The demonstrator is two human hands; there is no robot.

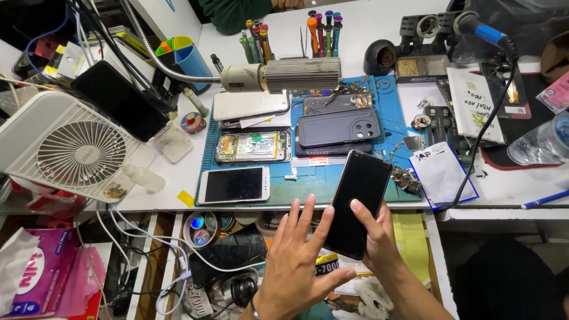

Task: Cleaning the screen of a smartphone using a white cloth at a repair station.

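Hands meet at the desk's near edge. Left hand (pixel 293 261), fingers spread open, lies against the left side of a black phone (pixel 357 201); right hand (pixel 374 234) grips it from the right. Glossy, dark-screened, its long axis tilts away toward the blue mat (pixel 391 124).

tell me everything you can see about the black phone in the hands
The black phone is a slim slab with rounded corners and a glossy, dark screen that shows nothing lit. It faces up, tilted, its top end over the blue mat's front edge and its lower end out over the open drawer. The right hand grips its lower right side, thumb on the glass. The left hand, fingers spread, touches its left edge. No cracks are visible.
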